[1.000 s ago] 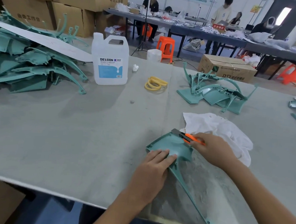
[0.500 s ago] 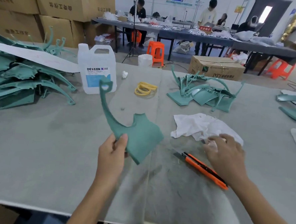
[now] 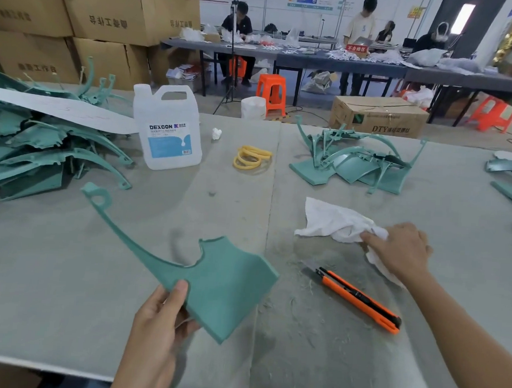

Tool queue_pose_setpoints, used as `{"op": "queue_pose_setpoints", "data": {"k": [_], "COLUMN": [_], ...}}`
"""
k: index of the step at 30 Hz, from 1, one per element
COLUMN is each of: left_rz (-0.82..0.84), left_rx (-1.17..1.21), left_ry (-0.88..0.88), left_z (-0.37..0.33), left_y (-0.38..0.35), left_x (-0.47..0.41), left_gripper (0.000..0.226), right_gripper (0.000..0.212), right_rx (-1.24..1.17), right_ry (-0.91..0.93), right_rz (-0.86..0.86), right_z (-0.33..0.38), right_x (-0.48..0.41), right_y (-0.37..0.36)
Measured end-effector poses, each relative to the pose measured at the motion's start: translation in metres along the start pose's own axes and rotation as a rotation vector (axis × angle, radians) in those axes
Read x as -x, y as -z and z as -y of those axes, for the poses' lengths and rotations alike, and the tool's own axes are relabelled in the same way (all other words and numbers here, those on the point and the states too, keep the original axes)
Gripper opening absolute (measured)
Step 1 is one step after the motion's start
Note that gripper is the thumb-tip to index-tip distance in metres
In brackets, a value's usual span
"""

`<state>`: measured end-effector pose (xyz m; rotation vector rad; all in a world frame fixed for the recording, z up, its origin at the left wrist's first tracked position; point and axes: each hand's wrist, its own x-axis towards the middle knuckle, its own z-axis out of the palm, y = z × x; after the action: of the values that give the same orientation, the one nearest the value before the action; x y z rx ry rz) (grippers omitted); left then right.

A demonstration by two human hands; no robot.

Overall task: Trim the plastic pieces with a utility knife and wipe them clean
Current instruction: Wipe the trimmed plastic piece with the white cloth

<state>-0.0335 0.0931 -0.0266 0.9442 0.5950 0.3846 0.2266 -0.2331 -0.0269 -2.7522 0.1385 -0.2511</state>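
Observation:
My left hand pinches a teal plastic piece by its lower edge and holds it above the table, its long thin arm with an eyelet reaching up to the left. My right hand grips a crumpled white cloth that lies on the table. The orange utility knife rests on the table between my hands, blade end pointing up-left, with plastic shavings scattered around it.
A large heap of teal pieces fills the left side, a smaller pile sits at the back right, and more lie at the right edge. A white DEXCON jug and yellow rubber bands stand mid-table. People work at far tables.
My right hand put the knife down on the table and took hold of the cloth. My left hand lifted the teal piece off the table and now holds it lower and flatter.

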Motion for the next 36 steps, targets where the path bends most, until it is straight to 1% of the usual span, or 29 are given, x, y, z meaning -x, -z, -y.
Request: {"op": "queue_pose_setpoints", "data": {"k": [2,3,5,6,7,9,10,11,12,13,14,15,16,18,19,20,21,22,24,25,26,28,29,31,33,36], "left_rz": [0.023,0.044,0.073,0.077,0.078,0.088,0.099,0.110,0.121,0.140,0.163,0.195,0.235,0.321,0.348,0.368,0.373,0.357,0.268,0.236,0.224,0.246,0.275,0.356,0.400,0.474], "left_rx": [0.059,0.093,0.159,0.181,0.193,0.181,0.167,0.156,0.153,0.159,0.171,0.190,0.207,0.208,0.193,0.176,0.168,0.170,0.184,0.199,0.229,0.278,0.275,0.242,0.230,0.240], "left_ry": [0.037,0.063,0.113,0.131,0.144,0.168,0.178,0.185,0.193,0.206,0.223,0.244,0.267,0.302,0.307,0.310,0.312,0.308,0.275,0.250,0.233,0.235,0.242,0.236,0.230,0.217], "left_z": [0.000,0.000,0.000,-0.001,-0.001,0.000,0.000,0.000,0.000,-0.001,-0.001,-0.001,-0.002,-0.003,-0.003,-0.004,-0.004,-0.006,-0.007,-0.009,-0.010,-0.014,-0.014,-0.013,-0.008,0.002], "left_y": [-0.001,-0.003,-0.009,-0.012,-0.015,-0.022,-0.026,-0.030,-0.035,-0.040,-0.045,-0.051,-0.056,-0.063,-0.066,-0.069,-0.072,-0.074,-0.077,-0.077,-0.077,-0.076,-0.076,-0.077,-0.077,-0.074], "left_x": [0.001,0.002,0.004,0.004,0.005,0.007,0.008,0.009,0.010,0.011,0.012,0.014,0.016,0.019,0.021,0.023,0.025,0.028,0.030,0.030,0.030,0.032,0.033,0.036,0.040,0.044], "left_gripper": [0.019,0.020,0.023,0.025,0.026,0.028,0.030,0.031,0.032,0.033,0.035,0.037,0.040,0.050,0.057,0.064,0.072,0.079,0.089,0.090,0.088,0.085,0.083,0.073,0.063,0.060], "right_gripper": [0.029,0.028,0.025,0.020,0.020,0.028,0.036,0.042,0.043,0.040,0.035,0.032,0.030,0.026,0.028,0.036,0.042,0.045,0.048,0.047,0.045,0.038,0.036,0.035,0.033,0.020], "right_rx": [-0.315,-0.444,-0.620,-0.693,-0.763,-0.922,-1.038,-1.186,-1.350,-1.461,-1.486,-1.441,-1.309,-0.857,-0.623,-0.489,-0.482,-0.548,-0.689,-0.735,-0.762,-0.798,-0.817,-0.825,-0.769,-0.757], "right_ry": [-0.008,-0.024,-0.025,0.010,0.044,0.095,0.105,0.112,0.131,0.163,0.214,0.269,0.370,0.612,0.636,0.618,0.596,0.589,0.626,0.640,0.657,0.682,0.656,0.550,0.444,0.312], "right_rz": [0.039,0.053,0.077,0.101,0.121,0.140,0.190,0.298,0.437,0.548,0.605,0.606,0.551,0.393,0.332,0.282,0.243,0.240,0.311,0.354,0.366,0.316,0.285,0.235,0.231,0.210], "right_z": [0.011,0.018,0.033,0.041,0.049,0.069,0.080,0.092,0.103,0.115,0.127,0.137,0.145,0.153,0.154,0.153,0.155,0.157,0.161,0.162,0.162,0.163,0.164,0.167,0.168,0.162], "right_x": [0.004,0.007,0.016,0.021,0.026,0.040,0.050,0.060,0.073,0.088,0.108,0.129,0.147,0.171,0.178,0.183,0.190,0.199,0.221,0.230,0.236,0.233,0.227,0.203,0.180,0.165], "right_y": [0.017,0.025,0.042,0.049,0.056,0.074,0.085,0.095,0.103,0.105,0.103,0.095,0.084,0.052,0.035,0.025,0.018,0.011,-0.001,-0.005,-0.008,-0.010,-0.011,-0.013,-0.012,-0.011]}}
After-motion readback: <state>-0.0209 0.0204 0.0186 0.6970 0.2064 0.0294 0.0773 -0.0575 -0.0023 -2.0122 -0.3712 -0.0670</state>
